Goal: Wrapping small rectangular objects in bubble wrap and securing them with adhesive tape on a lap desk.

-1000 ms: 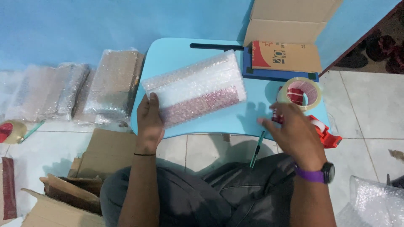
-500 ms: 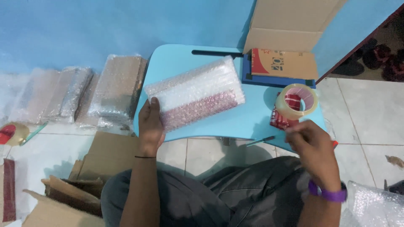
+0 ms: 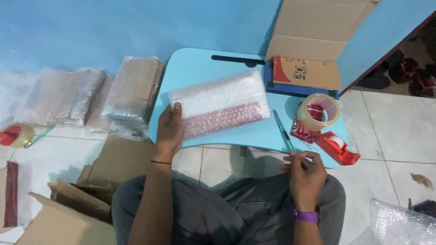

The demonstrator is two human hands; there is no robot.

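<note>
A light blue wall (image 3: 113, 31) fills twelve o'clock. White floor tiles (image 3: 395, 131) with dark grout spread toward three and six. A small light blue table (image 3: 195, 72) stands at centre, evenly lit.

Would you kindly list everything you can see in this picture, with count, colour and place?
lap table: one, light blue, in front of the person.
bubble-wrapped parcel: one, clear wrap over white and pinkish red, on the lap table.
pen: one, green, on the table right of the parcel.
tape roll: one, clear brownish, at the table's right end.
tape dispenser: one, red, at the table's right corner.
open cardboard box: one, brown, against the blue wall.
wrapped bundles: several, brown under clear wrap, on the floor to the left.
flattened cardboard: several pieces, brown, lower left.
bubble wrap: one piece, clear, lower right.
left hand: on the parcel's left end.
right hand: fingers pinched together below the table edge; purple wristband.
</note>
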